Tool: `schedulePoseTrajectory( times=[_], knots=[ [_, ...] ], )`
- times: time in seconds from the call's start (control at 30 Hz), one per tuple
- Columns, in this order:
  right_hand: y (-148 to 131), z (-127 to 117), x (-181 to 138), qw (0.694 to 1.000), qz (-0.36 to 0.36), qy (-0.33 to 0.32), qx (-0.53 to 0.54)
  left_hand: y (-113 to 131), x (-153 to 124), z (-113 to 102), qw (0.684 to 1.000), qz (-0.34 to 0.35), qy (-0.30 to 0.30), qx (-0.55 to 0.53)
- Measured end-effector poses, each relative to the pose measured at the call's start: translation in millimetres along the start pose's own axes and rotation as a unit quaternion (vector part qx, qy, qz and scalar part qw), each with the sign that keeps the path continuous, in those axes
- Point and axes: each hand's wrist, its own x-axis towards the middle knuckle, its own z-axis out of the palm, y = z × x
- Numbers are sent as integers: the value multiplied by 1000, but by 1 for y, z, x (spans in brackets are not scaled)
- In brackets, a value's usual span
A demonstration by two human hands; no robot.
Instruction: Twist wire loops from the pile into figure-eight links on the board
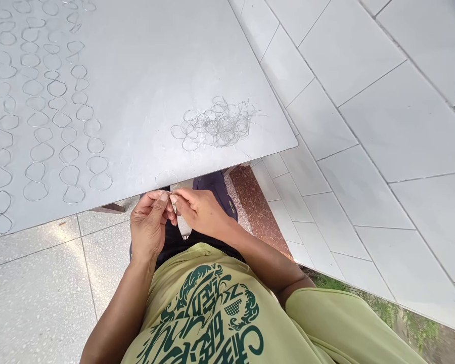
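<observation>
Between my two hands is a thin wire (167,172), its loop arching up just past the table's front edge. My left hand (150,218) pinches it with thumb and fingers. From the other side my right hand (192,205) also pinches the wire, its fingertips almost touching the left ones. Beyond my hands, on the grey table (136,76), lies a tangled pile of thin wire loops (223,122). To the left, several wire figure-eights (70,184) are laid out in columns. Where the wire crosses itself is hidden by my fingers.
The table's right corner (296,144) points toward a white tiled wall (337,131). Under the table edge show a dark purple item (218,188) and a brown table leg (111,208). Speckled floor tiles (41,288) lie at lower left, with grass (379,303) at lower right.
</observation>
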Motion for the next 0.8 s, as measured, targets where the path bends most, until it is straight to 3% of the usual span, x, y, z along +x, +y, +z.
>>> schedulePoseTrajectory(
  times=[0.13,0.27,0.43,0.8],
  knots=[
    [0,-26,5,998,32,43,24,1,0,-3,999,18,12,50],
    [3,-42,16,1000,25,0,6,2,1,-6,996,22,-7,87],
    [8,-37,22,998,22,-49,-12,1,1,-7,996,-5,-27,82],
    [19,-23,14,979,76,-47,181,-4,2,-7,997,-33,-47,58]
  ],
)
